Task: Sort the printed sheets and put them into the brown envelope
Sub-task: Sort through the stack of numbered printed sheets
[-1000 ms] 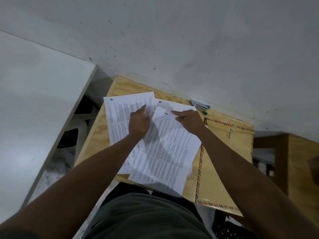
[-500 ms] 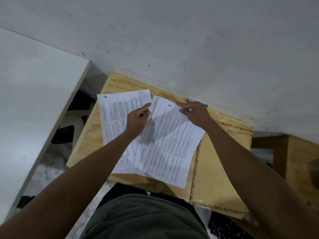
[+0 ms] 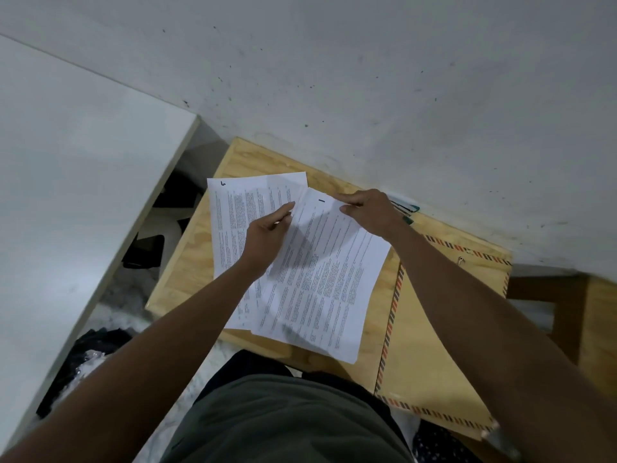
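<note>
Pens point(image 3: 405, 208) uncovered — two hands point(image 3: 263, 238) pinching sheets point(image 3: 320, 279)

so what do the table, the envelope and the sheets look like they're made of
Table: pale plywood by the look, matt, with wavy grain showing. Envelope: brown kraft-type paper, matt, with a red and dark striped border and what seems a small metal clasp. Sheets: thin white printer paper covered in black text, slightly curled and creased.

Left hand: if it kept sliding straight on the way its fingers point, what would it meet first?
Probably the top edge of the sheet marked 1, which the left hand and right hand hold; beyond that lies bare wooden table, then the wall. Depth is unclear.
</note>
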